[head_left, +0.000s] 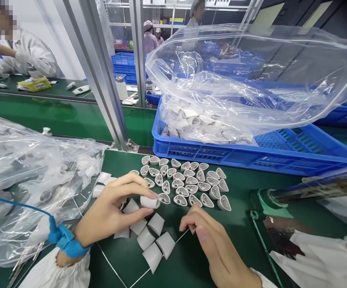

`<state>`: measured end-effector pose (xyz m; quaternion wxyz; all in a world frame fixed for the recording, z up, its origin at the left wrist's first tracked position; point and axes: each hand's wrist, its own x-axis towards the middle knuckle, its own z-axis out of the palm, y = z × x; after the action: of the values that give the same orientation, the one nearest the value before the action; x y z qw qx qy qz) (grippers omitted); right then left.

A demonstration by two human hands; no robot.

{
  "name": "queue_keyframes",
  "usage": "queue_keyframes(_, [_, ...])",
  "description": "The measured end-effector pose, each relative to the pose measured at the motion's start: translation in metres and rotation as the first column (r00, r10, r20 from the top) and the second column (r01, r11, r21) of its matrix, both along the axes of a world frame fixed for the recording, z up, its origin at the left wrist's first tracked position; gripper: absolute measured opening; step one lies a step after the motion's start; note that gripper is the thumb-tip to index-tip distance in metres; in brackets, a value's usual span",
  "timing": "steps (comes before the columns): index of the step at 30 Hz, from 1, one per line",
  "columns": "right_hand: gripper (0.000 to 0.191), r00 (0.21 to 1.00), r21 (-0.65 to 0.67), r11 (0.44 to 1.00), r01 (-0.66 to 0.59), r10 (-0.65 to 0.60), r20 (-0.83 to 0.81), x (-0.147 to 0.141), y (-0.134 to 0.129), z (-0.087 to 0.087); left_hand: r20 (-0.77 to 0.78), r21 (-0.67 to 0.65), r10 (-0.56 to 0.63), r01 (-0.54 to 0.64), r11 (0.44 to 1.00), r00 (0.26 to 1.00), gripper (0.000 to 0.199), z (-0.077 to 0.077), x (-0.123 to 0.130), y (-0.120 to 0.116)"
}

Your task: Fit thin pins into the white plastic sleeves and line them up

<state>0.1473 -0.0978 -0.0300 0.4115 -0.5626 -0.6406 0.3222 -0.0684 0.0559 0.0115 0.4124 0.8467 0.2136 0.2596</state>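
Note:
My left hand (116, 206) pinches a small white plastic cap (149, 202) between thumb and fingertips, above the green table. A blue wrist strap (68, 240) is round that wrist. Below it, several white caps (146, 239) lie on their sides in a loose cluster. My right hand (212, 244) is to their right, fingers curled in toward the thumb; whether anything is between them is hidden. A thin pale line (182, 236) runs from the cluster to its fingertips. Beyond both hands, rows of similar caps (191, 181) stand with their hollow openings up.
A blue crate (191, 150) at the back holds a large clear bag (236, 92) with white parts. Another clear bag (41, 168) of parts lies left, with tweezers near it. A green metal fixture (262, 216) stands right. A metal post (101, 76) rises behind; a co-worker (38, 52) sits beyond.

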Motion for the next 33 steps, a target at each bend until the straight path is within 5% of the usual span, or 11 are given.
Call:
queue_keyframes(5, [0.031, 0.997, 0.089, 0.996, 0.013, -0.020, 0.078, -0.004, 0.003, -0.001, -0.027, 0.079, -0.056, 0.058, 0.995, 0.998, 0.033, -0.012, 0.016, -0.012])
queue_keyframes(13, [0.026, 0.983, 0.145, 0.987, 0.069, -0.093, 0.160, -0.006, 0.001, -0.003, 0.007, 0.129, -0.184, 0.182, 0.975, 0.983, 0.032, -0.019, 0.028, -0.024])
queue_keyframes(21, [0.026, 0.954, 0.188, 0.972, 0.140, -0.183, 0.238, -0.008, 0.001, -0.005, -0.044, -0.012, -0.202, 0.202, 0.979, 0.978, 0.023, -0.026, 0.032, -0.031])
queue_keyframes(33, [0.025, 0.965, 0.115, 0.987, 0.110, -0.134, 0.225, -0.009, 0.006, -0.006, -0.024, 0.107, -0.268, 0.269, 0.957, 0.963, 0.035, -0.031, 0.034, -0.029])
